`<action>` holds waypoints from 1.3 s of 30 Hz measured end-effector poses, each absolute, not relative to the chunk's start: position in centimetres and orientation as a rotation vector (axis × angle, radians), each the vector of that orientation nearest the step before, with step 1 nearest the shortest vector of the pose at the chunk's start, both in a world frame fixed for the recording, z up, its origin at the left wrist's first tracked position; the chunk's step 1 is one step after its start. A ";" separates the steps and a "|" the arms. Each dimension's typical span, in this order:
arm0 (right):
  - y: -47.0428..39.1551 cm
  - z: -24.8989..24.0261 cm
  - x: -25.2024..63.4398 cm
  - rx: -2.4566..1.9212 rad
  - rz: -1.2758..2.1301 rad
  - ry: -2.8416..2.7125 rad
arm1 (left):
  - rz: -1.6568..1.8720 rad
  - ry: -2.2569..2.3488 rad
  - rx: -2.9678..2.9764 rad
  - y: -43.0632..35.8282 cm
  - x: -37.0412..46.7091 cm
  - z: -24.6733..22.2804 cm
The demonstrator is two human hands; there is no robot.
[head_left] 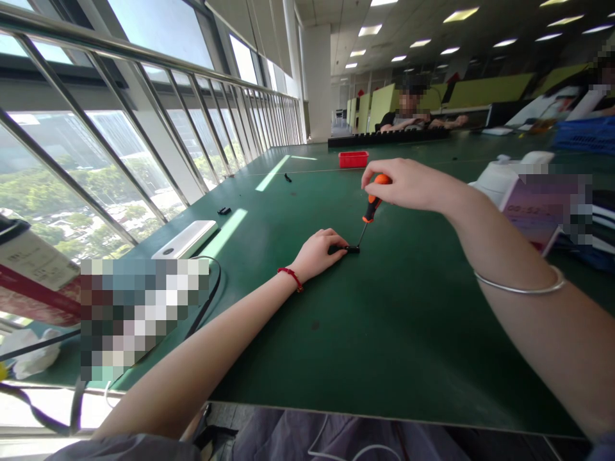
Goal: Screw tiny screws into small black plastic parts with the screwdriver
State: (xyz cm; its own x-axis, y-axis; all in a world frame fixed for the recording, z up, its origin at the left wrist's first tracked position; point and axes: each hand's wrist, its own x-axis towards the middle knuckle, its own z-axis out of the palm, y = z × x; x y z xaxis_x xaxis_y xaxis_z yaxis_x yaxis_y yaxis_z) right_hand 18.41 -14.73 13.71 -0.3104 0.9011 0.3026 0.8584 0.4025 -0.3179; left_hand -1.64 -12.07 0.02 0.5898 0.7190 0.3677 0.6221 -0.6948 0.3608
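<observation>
My right hand (401,182) is wrapped round the handle of an orange and black screwdriver (372,208), held tilted with its thin shaft pointing down. The tip meets a small black piece (352,250) lying on the green table (298,326). Fingers of my left hand (319,253) pinch that piece at its left end and rest on the tabletop. What exactly the black piece is, I cannot make out. A red cord bracelet circles my left wrist, and a silver bangle sits on my right forearm.
Beyond my hands stands a small red bin (353,159). Small black parts (223,210) and a white box-shaped device (186,239) lie on the left, near a metal railing (192,96). At right are a white object and a display (531,208). A person sits across the table.
</observation>
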 end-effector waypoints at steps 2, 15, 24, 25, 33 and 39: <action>-14.6 13.7 18.4 -1.532 0.144 -2.216 | 0.742 1.118 2.628 -12.0 -1.6 0.0; -14.6 13.5 18.0 -1.512 0.176 -2.199 | 0.736 1.125 2.628 -12.1 -1.5 0.1; -14.7 13.5 18.2 -1.512 0.120 -2.206 | 0.725 1.130 2.627 -12.2 -1.5 0.2; -14.6 13.4 18.3 -1.519 0.137 -2.201 | 0.725 1.132 2.627 -12.2 -1.5 0.2; -14.6 13.5 18.4 -1.511 0.191 -2.218 | 0.737 1.119 2.638 -12.1 -1.6 0.0; -14.3 13.3 18.5 -1.494 0.217 -2.217 | 0.738 1.125 2.637 -12.2 -1.5 0.1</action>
